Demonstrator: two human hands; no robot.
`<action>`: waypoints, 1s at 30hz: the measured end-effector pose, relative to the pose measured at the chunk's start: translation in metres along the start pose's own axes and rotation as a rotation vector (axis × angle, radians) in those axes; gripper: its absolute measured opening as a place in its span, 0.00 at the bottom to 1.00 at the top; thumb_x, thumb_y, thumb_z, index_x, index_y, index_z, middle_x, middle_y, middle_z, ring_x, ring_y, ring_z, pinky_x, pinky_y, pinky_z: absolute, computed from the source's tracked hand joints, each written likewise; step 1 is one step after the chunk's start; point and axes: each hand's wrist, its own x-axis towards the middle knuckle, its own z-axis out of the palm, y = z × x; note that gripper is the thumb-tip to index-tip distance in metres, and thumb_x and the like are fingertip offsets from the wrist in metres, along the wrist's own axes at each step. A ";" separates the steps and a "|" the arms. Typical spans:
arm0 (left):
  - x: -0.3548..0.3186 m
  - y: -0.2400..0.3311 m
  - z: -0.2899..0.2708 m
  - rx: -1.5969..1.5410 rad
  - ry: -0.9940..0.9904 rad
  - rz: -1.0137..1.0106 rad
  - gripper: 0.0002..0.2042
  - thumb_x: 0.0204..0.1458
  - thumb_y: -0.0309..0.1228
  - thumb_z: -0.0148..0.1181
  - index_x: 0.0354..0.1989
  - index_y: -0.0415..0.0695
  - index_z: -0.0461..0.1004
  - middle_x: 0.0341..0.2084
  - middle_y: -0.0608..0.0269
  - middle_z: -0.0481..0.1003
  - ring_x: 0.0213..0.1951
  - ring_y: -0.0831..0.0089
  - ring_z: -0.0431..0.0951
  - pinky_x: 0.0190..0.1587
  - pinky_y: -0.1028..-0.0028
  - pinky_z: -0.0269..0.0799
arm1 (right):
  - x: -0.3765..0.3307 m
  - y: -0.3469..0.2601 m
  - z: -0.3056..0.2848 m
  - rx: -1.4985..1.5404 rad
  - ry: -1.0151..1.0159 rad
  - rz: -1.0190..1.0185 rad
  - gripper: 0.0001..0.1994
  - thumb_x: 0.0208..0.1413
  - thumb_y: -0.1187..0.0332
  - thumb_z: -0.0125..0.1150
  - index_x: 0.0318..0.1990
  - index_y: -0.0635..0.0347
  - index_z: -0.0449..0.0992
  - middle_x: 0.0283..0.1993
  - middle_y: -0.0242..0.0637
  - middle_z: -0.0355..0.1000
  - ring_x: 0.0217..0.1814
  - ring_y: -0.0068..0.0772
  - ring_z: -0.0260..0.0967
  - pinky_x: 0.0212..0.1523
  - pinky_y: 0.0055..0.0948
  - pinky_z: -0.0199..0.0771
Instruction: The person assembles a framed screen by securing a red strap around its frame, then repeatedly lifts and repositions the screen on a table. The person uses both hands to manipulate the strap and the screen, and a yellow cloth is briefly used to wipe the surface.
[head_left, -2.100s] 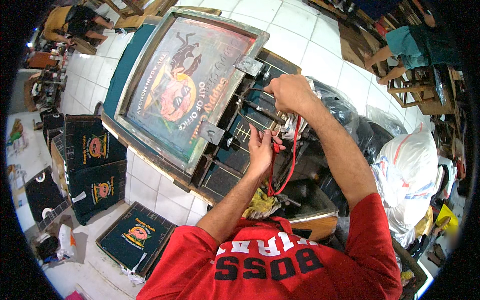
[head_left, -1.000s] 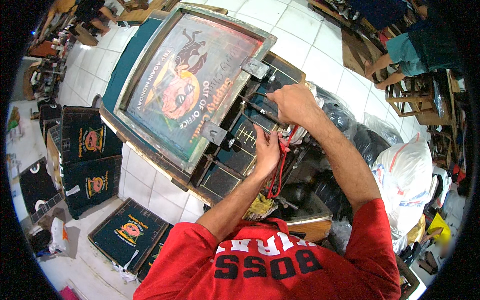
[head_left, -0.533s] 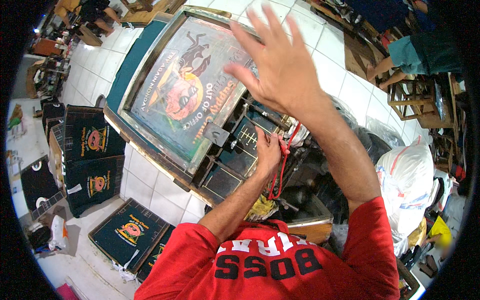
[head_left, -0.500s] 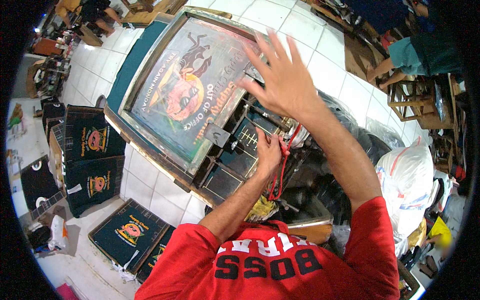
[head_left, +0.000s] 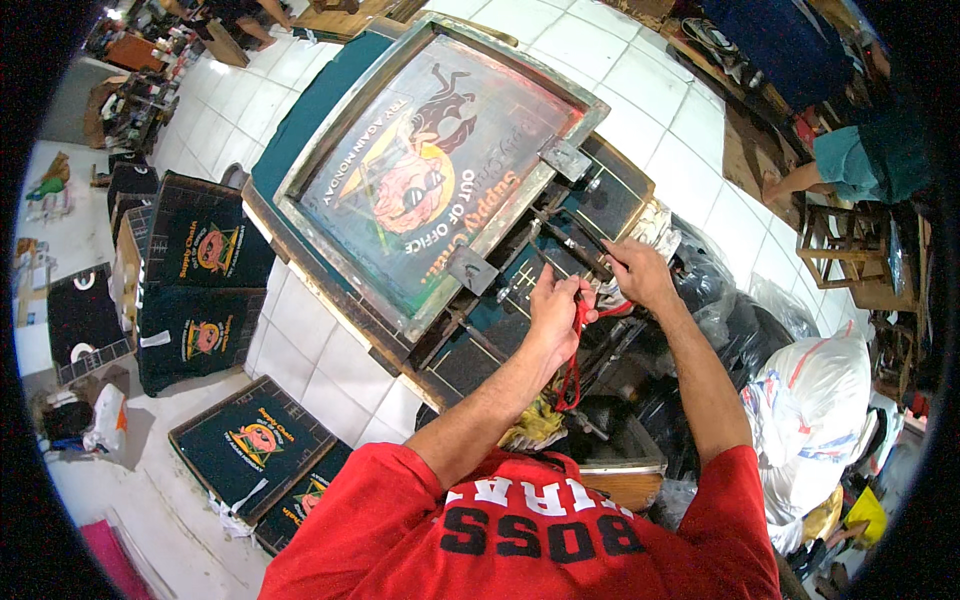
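A printing screen (head_left: 432, 135) in a worn frame shows a pig design and lettering, over a board on a stand. Two metal hinge clamps (head_left: 472, 270) grip its near edge, with dark metal bars behind them. My left hand (head_left: 556, 312) is closed in a pinch beside these bars, and a red cord (head_left: 570, 385) runs from its fingers and hangs down. To its right, my right hand (head_left: 642, 272) is curled with thumb and fingertips together at the end of a dark bar. What lies between its fingertips is too small to make out.
Dark printed fabric panels on boards (head_left: 255, 445) lie at the lower left, with more standing (head_left: 205, 255) behind. Black plastic bags (head_left: 705, 280) and a full white bag (head_left: 815, 385) crowd the right. A wooden stool (head_left: 845, 235) and another person (head_left: 850, 165) are beyond.
My right hand has come down from above the screen, its spread fingers closing near the bars. My left hand remains by the bars with the cord. The view has shifted slightly.
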 end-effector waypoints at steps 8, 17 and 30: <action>-0.001 0.008 -0.022 0.062 0.038 -0.045 0.07 0.64 0.24 0.49 0.48 0.44 0.64 0.31 0.60 0.69 0.26 0.70 0.71 0.25 0.70 0.68 | -0.004 -0.006 0.007 -0.140 0.278 0.074 0.14 0.57 0.68 0.59 0.50 0.53 0.81 0.31 0.43 0.75 0.32 0.48 0.75 0.33 0.44 0.74; -0.012 -0.013 -0.020 -0.033 0.132 -0.029 0.09 0.59 0.20 0.48 0.43 0.48 0.58 0.27 0.60 0.67 0.26 0.67 0.70 0.29 0.63 0.71 | -0.049 -0.035 0.001 -0.041 0.827 0.146 0.10 0.61 0.70 0.60 0.47 0.63 0.78 0.33 0.39 0.74 0.31 0.35 0.72 0.34 0.32 0.72; -0.182 0.061 -0.251 0.695 -0.029 0.271 0.10 0.68 0.34 0.48 0.50 0.41 0.62 0.25 0.58 0.77 0.25 0.69 0.79 0.33 0.67 0.78 | -0.243 -0.114 0.114 0.286 0.980 1.204 0.26 0.70 0.49 0.45 0.38 0.70 0.74 0.32 0.46 0.74 0.32 0.43 0.70 0.37 0.39 0.69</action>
